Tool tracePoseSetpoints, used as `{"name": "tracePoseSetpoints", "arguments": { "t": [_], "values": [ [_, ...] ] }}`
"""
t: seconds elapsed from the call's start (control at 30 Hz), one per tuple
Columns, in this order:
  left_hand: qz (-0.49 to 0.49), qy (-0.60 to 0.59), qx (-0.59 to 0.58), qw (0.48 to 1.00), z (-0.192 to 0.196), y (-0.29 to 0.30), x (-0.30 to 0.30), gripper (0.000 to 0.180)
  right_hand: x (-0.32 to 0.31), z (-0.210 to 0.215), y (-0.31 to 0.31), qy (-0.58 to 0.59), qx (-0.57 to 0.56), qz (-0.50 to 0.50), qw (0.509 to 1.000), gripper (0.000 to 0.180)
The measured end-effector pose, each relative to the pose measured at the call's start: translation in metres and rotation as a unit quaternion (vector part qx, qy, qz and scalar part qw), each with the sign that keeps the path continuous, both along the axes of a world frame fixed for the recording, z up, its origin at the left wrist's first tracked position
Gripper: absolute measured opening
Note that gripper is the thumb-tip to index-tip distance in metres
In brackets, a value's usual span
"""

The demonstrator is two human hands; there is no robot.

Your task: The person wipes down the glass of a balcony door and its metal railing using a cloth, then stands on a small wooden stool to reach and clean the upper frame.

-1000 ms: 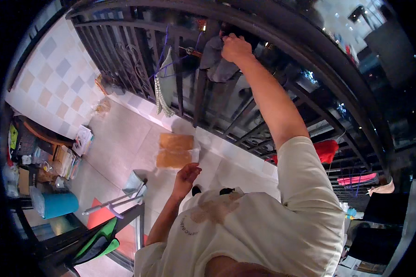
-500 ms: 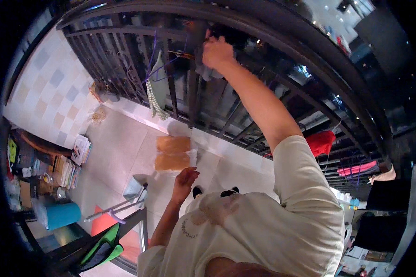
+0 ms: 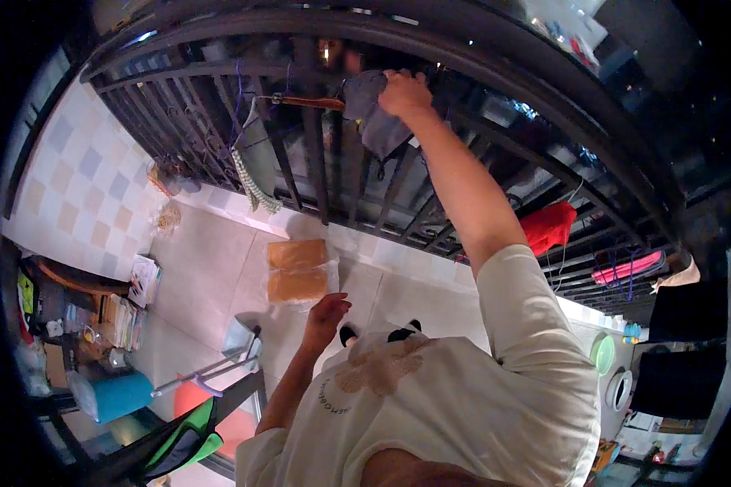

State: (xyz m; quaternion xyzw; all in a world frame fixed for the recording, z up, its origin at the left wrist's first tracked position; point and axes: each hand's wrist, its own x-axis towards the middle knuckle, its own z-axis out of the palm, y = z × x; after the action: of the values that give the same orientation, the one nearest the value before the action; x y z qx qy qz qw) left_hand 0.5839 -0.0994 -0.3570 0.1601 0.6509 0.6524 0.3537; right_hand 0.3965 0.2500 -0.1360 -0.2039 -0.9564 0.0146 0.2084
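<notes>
My right hand (image 3: pixel 406 95) reaches up to the dark metal railing (image 3: pixel 321 174), its fingers closed on a dark grey cloth (image 3: pixel 380 128) that drapes downward against the bars. Just left of that cloth is a brown wooden stick-like piece (image 3: pixel 313 102), perhaps part of a clothes hanger. A grey-green cloth with a checked edge (image 3: pixel 256 158) hangs from the bars by purple cord. Low in front of my body, my left hand (image 3: pixel 326 316) hangs with loosely bent fingers and holds nothing visible. Beyond it, an orange-brown package in clear wrapping (image 3: pixel 297 272) lies on the tiled floor.
At left stand a shelf with books (image 3: pixel 122 321), a teal cylinder (image 3: pixel 118 396) and a long-handled dustpan (image 3: pixel 240 337). A red cloth (image 3: pixel 548 227) and a pink item (image 3: pixel 628 268) hang on the railing at right. A green basin (image 3: pixel 602 354) sits farther right.
My right hand has shifted slightly right, and more of the grey cloth and the wooden piece shows. My left hand stays low. The whole view has turned a little.
</notes>
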Motion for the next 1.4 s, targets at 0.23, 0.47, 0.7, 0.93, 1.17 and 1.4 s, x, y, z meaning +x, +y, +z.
{"name": "tracePoseSetpoints", "arguments": {
  "t": [0.23, 0.47, 0.7, 0.93, 1.17, 1.4],
  "values": [
    [-0.016, -0.008, 0.009, 1.000, 0.005, 0.017, 0.013, 0.024, 0.050, 0.010, -0.032, -0.100, -0.008, 0.080, 0.992, 0.043],
    [0.013, -0.007, 0.051, 0.999, -0.012, 0.002, 0.008, 0.024, 0.124, 0.022, 0.021, 0.095, -0.223, 0.055, 0.969, 0.049],
    [-0.027, -0.026, 0.009, 0.999, 0.003, 0.010, 0.010, 0.025, 0.142, -0.013, 0.094, 0.005, -0.032, -0.125, 0.992, 0.047],
    [-0.067, 0.042, 0.029, 0.996, -0.001, 0.029, 0.006, 0.023, 0.197, -0.004, 0.134, -0.060, -0.033, -0.197, 0.978, 0.043],
    [-0.031, 0.019, -0.010, 0.999, 0.003, 0.012, 0.011, 0.023, 0.259, -0.014, 0.187, -0.042, 0.027, -0.283, 0.958, 0.047],
    [-0.070, 0.053, -0.041, 0.995, -0.009, 0.016, 0.014, 0.022, 0.237, -0.063, 0.195, 0.058, 0.165, -0.154, 0.973, 0.052]
  ]
}}
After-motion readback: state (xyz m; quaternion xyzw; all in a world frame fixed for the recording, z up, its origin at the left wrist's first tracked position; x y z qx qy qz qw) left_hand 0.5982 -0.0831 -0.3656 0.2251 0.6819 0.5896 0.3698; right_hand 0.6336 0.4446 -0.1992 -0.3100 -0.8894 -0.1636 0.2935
